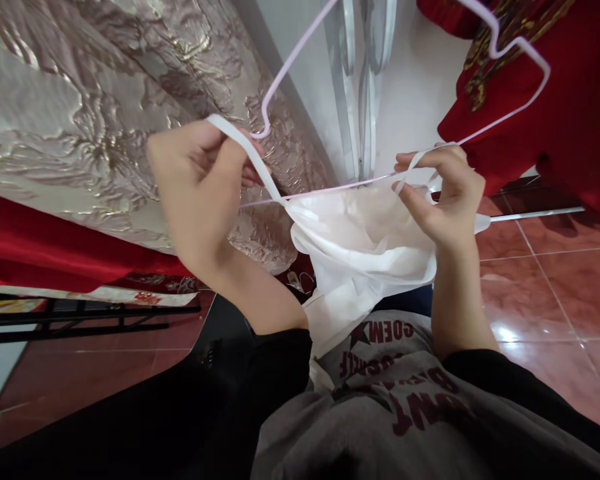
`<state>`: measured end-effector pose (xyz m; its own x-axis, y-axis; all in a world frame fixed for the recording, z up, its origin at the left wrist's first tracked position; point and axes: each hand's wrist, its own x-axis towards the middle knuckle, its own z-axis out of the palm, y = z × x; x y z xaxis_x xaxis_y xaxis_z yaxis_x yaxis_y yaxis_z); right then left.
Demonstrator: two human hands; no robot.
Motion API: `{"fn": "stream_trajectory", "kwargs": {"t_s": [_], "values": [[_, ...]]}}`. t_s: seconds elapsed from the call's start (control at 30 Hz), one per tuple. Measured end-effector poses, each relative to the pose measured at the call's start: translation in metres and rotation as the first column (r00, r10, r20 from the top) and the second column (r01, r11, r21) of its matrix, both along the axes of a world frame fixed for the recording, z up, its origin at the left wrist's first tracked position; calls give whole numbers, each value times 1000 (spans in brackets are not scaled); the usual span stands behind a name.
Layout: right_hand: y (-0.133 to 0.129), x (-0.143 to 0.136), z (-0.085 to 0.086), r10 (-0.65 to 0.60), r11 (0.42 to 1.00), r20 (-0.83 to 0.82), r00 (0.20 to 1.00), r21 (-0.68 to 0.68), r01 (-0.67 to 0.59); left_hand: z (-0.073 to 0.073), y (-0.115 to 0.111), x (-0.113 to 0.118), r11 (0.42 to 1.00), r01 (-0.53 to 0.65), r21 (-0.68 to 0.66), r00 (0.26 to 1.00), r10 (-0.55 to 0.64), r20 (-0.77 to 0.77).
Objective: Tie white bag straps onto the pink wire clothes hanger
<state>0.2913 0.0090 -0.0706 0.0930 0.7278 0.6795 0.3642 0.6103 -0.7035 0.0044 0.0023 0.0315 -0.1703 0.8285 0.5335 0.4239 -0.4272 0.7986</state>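
Observation:
A white garment [365, 227] with thin straps hangs in front of my body, its upper edge gaping. A pale pink wire hanger [300, 50] stands behind it, with the lower bar running along the garment's top. My left hand [200, 180] is closed around the left strap [253, 153], which stretches from the garment over the thumb side; its fingertips are by the hanger's left corner and partly hidden. On the other side, my right hand [443, 190] holds the right strap [417, 160] between thumb and fingers, close to the hanger's bar.
Shiny embossed pinkish fabric [105, 120] hangs at the left, above red cloth [55, 243] and a black metal rack [80, 317]. Red garments [570, 120] hang at the right. Grey metal legs [363, 87] stand against the white wall. Reddish tiles [545, 293] cover the floor.

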Motion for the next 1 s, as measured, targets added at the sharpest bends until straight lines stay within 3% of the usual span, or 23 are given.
{"fn": "stream_trajectory", "kwargs": {"t_s": [0.17, 0.27, 0.37, 0.47, 0.5, 0.6, 0.77, 0.83, 0.93, 1.0], "values": [[-3, -4, 3, -4, 1000, 43, 999, 12, 3, 19, 16, 1, 995, 64, -70, 971, -79, -225], [-3, -7, 2, 16, 995, 75, 997, 99, -24, 13, 22, 1, 998, 58, 27, 992, -54, -116], [-1, -9, 0, 8, 995, 61, 998, 102, -14, -13, 19, 2, 993, -72, 89, 976, 52, 212], [1, -9, -3, -5, 999, 37, 999, 35, 4, -50, 10, 15, 990, -138, 6, 811, 110, 575], [1, -10, -3, 0, 1000, 33, 999, 23, -1, -62, 7, 22, 997, -71, -21, 781, 69, 620], [0, -12, -5, 31, 999, 36, 999, 39, -32, -88, 2, 46, 1000, -17, 12, 755, 5, 656], [0, -9, -10, 14, 985, 32, 999, 171, -19, -102, 6, 61, 998, 14, 54, 792, -44, 609], [6, 3, -14, -52, 944, -87, 995, 320, 77, -101, 8, 59, 991, 29, 127, 791, -100, 603], [20, 38, -21, -164, 795, -308, 937, 521, 311, -101, 7, 58, 976, 76, 206, 750, -192, 633], [29, 66, -22, -202, 758, -338, 919, 540, 365, -101, 7, 58, 974, 81, 213, 728, -204, 654]]}}
